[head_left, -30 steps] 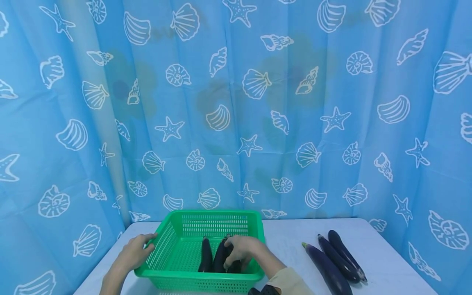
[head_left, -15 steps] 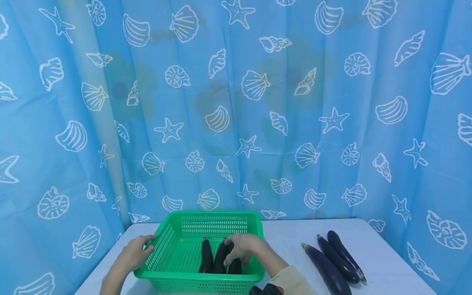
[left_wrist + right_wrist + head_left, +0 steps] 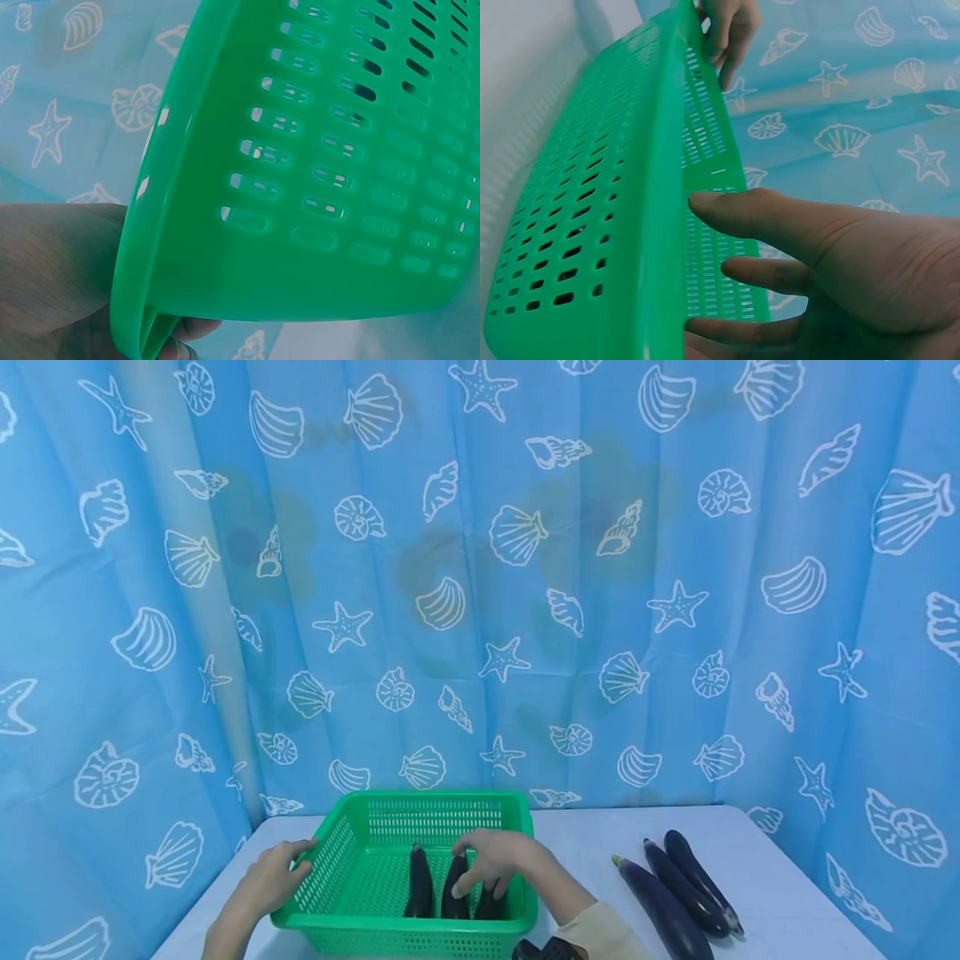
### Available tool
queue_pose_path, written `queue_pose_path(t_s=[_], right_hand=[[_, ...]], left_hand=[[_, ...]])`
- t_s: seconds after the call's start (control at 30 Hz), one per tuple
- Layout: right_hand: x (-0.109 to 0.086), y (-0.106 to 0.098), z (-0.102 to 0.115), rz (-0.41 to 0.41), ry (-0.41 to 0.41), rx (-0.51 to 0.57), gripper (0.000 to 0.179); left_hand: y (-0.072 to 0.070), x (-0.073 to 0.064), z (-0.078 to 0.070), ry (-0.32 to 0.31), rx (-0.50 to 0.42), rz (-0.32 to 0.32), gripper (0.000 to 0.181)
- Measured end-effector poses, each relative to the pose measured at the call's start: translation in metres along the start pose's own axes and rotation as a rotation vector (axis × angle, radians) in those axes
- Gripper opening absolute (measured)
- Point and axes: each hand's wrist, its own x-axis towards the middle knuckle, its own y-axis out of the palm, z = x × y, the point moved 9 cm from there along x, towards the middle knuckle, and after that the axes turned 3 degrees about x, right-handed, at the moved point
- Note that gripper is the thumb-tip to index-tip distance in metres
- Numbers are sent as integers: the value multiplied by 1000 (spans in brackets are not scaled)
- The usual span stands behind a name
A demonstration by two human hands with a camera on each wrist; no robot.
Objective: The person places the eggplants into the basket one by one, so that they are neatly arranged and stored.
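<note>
Three eggplants lie in the green basket, two of them partly behind your right hand; three more rest on the counter, well to its right. Your left hand grips the basket's left rim. Your right fingers are spread; you cannot tell whether they touch the eggplants.

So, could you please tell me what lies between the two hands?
In the head view, the left part of the green basket and the leftmost eggplant inside it lie between the left hand and right hand.
</note>
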Motion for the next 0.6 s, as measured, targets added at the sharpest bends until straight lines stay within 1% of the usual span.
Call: queue_pose_path(t_s=[0.13,0.3,0.6], right_hand=[[-9,-4,5,-30,-28,-10,50],[-18,-12,10,-65,-98,-6,48],[-34,-24,13,-79,-204,-3,48]], left_hand=[[1,0,1,3,3,0,41],[-1,-1,-1,3,3,-6,41],[-1,-2,-2,-7,2,0,41]])
